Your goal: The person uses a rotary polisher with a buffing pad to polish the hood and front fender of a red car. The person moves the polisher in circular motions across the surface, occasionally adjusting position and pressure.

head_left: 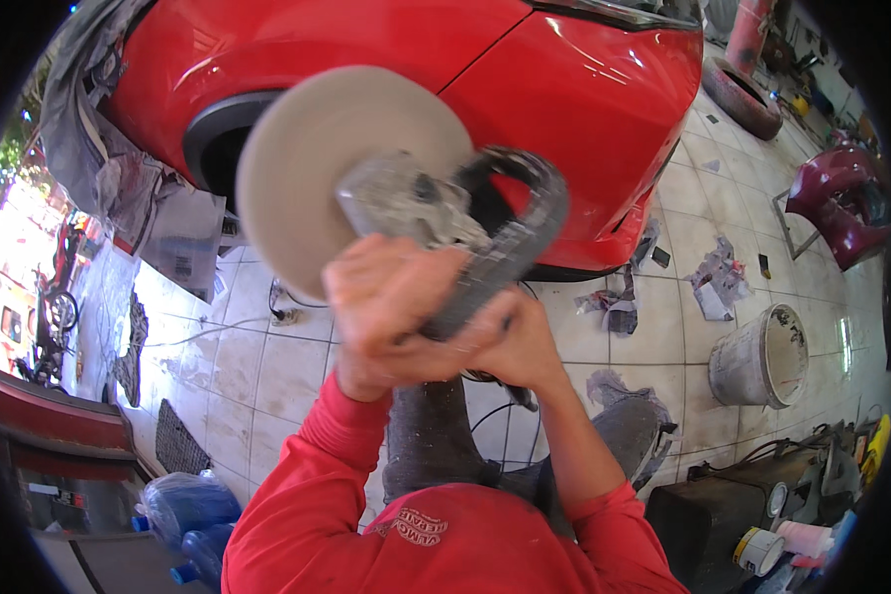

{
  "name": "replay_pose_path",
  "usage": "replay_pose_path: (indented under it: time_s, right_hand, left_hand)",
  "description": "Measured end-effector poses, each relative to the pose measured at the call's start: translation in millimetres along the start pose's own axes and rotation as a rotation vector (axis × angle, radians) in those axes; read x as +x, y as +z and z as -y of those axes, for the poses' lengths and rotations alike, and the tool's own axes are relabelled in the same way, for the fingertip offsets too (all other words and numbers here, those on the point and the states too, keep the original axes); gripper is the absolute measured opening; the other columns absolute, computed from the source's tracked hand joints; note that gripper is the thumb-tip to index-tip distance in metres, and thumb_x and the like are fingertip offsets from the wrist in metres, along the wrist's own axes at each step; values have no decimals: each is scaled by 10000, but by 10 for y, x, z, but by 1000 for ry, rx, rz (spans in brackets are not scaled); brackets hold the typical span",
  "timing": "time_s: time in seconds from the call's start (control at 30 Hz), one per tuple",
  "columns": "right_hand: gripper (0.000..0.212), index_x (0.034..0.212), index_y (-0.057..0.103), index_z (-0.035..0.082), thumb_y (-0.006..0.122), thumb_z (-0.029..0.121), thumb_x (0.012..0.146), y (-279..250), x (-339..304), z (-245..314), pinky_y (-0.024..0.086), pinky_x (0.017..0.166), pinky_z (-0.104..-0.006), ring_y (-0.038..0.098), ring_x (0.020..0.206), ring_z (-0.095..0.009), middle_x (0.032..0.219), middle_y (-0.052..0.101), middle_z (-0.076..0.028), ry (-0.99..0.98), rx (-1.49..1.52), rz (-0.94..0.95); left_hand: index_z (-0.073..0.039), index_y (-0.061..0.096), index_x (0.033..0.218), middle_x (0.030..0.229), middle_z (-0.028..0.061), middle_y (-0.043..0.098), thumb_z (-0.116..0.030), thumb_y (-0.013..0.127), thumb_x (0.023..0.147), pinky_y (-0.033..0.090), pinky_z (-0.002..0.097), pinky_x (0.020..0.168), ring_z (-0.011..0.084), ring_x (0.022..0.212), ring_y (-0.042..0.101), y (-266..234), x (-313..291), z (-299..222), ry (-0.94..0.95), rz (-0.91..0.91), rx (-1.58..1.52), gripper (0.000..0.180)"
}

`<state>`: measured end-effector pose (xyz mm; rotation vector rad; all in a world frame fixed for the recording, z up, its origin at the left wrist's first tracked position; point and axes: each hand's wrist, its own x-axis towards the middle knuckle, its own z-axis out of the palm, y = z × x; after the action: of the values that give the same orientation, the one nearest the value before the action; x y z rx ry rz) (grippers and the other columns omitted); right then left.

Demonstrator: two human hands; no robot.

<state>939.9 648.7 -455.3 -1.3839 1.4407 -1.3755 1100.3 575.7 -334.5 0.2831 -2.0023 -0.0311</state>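
Both hands hold a rotary car polisher (411, 203) up in front of me. Its wide, pale round pad (302, 168) faces away toward the red car (579, 104), looking smeared as if spinning. Whether the pad touches the paint I cannot tell. My left hand (386, 302) is closed round the tool just below its grey, dusty head. Against it, to the right, my right hand (520, 342) is closed round the lower end of the dark looped handle (540, 213). The palms and some fingers are hidden, and motion blurs the left hand.
Grey cloth and newspaper masking (163, 223) hang over the car's left part. A dirty bucket (757, 361) stands right on the tiled floor (287, 381), near crumpled paper (718, 282). Beyond are a tire (742, 97) and a maroon bumper (841, 208). Blue water jugs (193, 510) sit lower left.
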Motion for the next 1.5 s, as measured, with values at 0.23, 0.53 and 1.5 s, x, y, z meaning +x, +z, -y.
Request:
replay_pose_path:
  time_s: [0.23, 0.53, 1.5]
  right_hand:
    - [907, 1376, 653, -10, 981, 389, 630, 275, 220, -24, 573, 1012, -461, 758, 1138, -396, 1220, 777, -213, -121, 8, -109]
    - [773, 1369, 643, 12, 940, 341, 736, -84, -702, -1714, 550, 1034, -442, 738, 1145, -339, 1205, 766, -151, -130, 344, -351]
    - [477, 1195, 709, 13, 864, 263, 820, -159, -133, -1045, 576, 974, -461, 761, 1086, -367, 1105, 774, -172, -367, 95, -205]
  left_hand:
    - [-5, 759, 866, 663, 68, 644, -215, 936, 619, 444, 368, 566, 243, 543, 604, -145, 103, 176, 124, -25, -37, 369]
    - [-142, 634, 773, 676, -7, 607, -345, 875, 682, 414, 358, 570, 183, 598, 586, 1242, -54, -268, 341, 330, -418, 328]
    - [-102, 661, 802, 617, 0, 528, -307, 912, 700, 372, 359, 542, 200, 540, 542, 696, 139, -396, 146, 196, 49, 340]
